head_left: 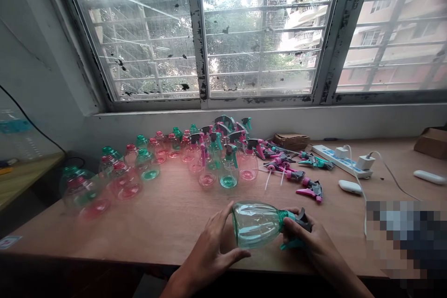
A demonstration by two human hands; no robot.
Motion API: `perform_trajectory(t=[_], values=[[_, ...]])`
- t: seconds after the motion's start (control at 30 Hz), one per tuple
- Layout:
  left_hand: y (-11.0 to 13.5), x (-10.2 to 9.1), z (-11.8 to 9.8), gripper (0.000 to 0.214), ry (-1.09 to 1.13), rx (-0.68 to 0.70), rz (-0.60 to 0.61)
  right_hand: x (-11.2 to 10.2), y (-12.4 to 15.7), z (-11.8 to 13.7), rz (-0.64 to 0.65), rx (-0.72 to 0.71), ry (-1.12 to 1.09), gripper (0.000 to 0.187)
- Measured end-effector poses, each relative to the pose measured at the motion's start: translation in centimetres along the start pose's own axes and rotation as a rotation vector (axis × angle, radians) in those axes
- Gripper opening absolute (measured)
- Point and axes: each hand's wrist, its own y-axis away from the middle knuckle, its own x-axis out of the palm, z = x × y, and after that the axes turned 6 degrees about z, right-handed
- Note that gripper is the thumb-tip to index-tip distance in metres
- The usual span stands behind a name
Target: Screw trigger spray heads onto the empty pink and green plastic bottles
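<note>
A clear green spray bottle (257,224) lies on its side in the air above the front of the table, its base to the left. My right hand (307,237) is closed around its neck and the teal and dark grey trigger head (303,220). At the base end is my left hand (213,242), fingers stretched out and thumb apart below the bottle. Its fingertips are at the base's upper edge; whether they press on it I cannot tell. Behind stand several pink and green bottles with trigger heads fitted (228,170).
Bottles with no trigger heads (125,181) stand at the left. Loose pink and teal trigger heads (312,191) with tubes lie right of centre. Further right are a white power strip (342,160) with plugs and cables, a white oblong object (350,187) and a brown cardboard box (431,143).
</note>
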Motion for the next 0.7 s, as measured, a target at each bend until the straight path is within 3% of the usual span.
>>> perform_trajectory(t=[0.2,0.33,0.6,0.7], values=[[-0.03,0.33,0.47,0.096,-0.016,0.072,-0.043,0.13,0.0,0.15,-0.015,0.0,-0.014,0.046],[0.0,0.24,0.23,0.112,-0.007,0.03,-0.033,0.19,0.04,0.23,-0.019,0.005,-0.022,0.045],[-0.11,0.24,0.1,0.096,0.032,0.019,-0.003,0.26,0.12,0.34,-0.006,0.0,-0.013,0.044],[-0.12,0.25,-0.01,0.105,0.044,0.026,-0.014,0.32,0.15,0.48,-0.003,0.002,-0.002,0.043]])
